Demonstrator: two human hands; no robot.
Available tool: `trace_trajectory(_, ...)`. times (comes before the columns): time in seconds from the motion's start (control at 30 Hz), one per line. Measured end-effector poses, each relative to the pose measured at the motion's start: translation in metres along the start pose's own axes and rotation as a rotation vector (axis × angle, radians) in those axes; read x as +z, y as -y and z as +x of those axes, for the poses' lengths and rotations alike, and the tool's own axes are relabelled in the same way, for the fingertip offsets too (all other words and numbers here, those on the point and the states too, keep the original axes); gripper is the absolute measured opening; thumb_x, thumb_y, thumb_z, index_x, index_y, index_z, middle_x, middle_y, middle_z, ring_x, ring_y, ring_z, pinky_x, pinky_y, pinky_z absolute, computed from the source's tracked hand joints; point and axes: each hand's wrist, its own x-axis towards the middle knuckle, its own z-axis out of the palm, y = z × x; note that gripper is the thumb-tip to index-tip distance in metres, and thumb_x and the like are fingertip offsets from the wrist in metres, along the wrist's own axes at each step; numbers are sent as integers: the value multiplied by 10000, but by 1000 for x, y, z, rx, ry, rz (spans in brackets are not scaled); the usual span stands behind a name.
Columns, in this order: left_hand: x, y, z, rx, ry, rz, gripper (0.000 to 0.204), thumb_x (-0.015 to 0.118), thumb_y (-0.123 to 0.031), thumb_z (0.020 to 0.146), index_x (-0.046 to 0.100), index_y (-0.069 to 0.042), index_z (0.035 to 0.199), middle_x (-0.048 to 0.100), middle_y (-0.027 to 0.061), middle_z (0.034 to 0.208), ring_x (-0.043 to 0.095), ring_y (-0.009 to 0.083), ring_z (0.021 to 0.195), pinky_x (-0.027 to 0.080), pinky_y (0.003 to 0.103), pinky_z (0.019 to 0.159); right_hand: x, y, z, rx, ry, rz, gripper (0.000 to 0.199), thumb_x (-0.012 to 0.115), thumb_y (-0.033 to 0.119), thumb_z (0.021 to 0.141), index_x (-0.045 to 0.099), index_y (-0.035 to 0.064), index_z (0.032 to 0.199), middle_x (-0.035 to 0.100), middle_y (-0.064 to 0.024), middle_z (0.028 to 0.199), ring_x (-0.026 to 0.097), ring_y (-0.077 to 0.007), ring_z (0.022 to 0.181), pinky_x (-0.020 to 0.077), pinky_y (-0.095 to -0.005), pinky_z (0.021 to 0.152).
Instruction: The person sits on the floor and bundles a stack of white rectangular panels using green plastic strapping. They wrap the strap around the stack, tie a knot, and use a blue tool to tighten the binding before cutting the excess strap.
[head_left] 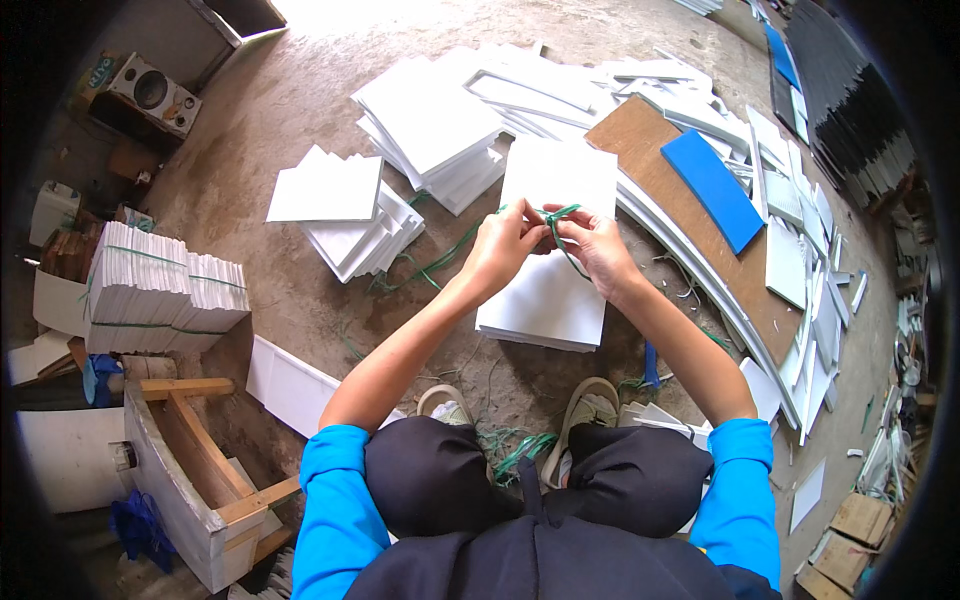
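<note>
A stack of white sheets [548,305] lies on the floor in front of my feet. Over its middle, both hands meet on a green plastic string [562,212], which shows a small loop between them. My left hand [507,240] pinches the string with thumb and fingertips. Close beside it, my right hand [598,248] grips the string too, and one strand hangs down past its fingers. Further green string [440,262] trails across the floor to the left of the stack. The part of the string under my hands is hidden.
Loose white sheet piles [425,115] lie ahead and left. A brown board [650,150] with a blue panel [712,190] rests among white offcuts on the right. Tied white bundles [165,290], a wooden frame [205,470] and a speaker [150,92] stand left. Green string [520,450] lies between my shoes.
</note>
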Motion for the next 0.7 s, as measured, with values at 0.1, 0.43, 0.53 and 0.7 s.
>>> trace_trajectory(0.1,0,1,1,44,10,67,172,556,-117,855,506,14,954,652,136,755,640,176,754,482,278,654,1,-3,-2,-75,-78,-144,292,561,31,795,564,-6,1084,633,-92,927,606,-135,832,472,-238,772)
trace_trajectory(0.43,2,37,13,-117,115,-625,179,476,-155,913,437,3,987,542,102,992,576,184,930,502,287,815,-1,-8,-27,-204,-181,-418,181,518,-3,811,626,0,956,657,-96,835,648,-155,713,510,-241,665)
trace_trajectory(0.53,9,40,9,-189,136,-913,177,482,-168,912,414,-37,1009,534,88,984,556,154,918,486,252,819,1,-4,-21,-157,-132,-314,212,471,-6,833,610,2,992,628,-102,865,629,-144,704,514,-248,695)
trace_trajectory(0.7,10,54,12,-229,163,-1074,211,469,-201,920,431,-37,1048,536,70,996,542,137,913,464,256,809,3,6,-14,2,-3,-214,230,405,50,867,560,1,1029,576,-60,805,580,-109,691,487,-235,632)
